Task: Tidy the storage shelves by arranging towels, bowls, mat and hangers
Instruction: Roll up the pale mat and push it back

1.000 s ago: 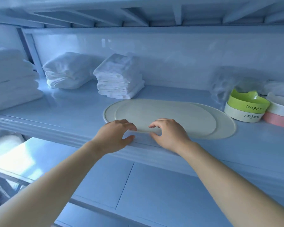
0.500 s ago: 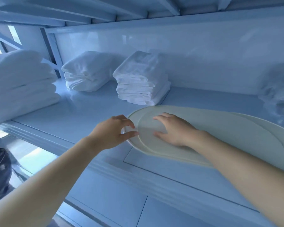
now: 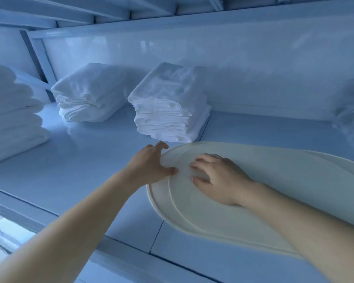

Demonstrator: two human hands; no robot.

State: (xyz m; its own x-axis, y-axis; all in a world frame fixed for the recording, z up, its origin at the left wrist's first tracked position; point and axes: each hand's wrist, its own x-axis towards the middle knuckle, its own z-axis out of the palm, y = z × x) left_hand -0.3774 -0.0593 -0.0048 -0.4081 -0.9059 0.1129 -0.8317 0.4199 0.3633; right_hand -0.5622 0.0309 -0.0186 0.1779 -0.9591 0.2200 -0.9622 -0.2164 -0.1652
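Shelf [image 3: 80,160], left to right. Tall stack of folded white towels [image 3: 10,117] at far left edge. Second towel stack [image 3: 86,94] toward back wall; third towel stack [image 3: 170,105] just behind the mat's far rim. Left hand [image 3: 151,164]: released, fingers spread at the mat's left edge, thumb on its rim. Cream oval mat [image 3: 274,190] lies flat on shelf front (two oval outlines visible). Right hand [image 3: 219,176]: palm down on mat, pressing, not grasping. Far right: blurred white bundle [image 3: 352,119], unidentifiable.

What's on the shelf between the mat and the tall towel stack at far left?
Head view: only bare shelf there, apart from the left hand touching the mat at its end.
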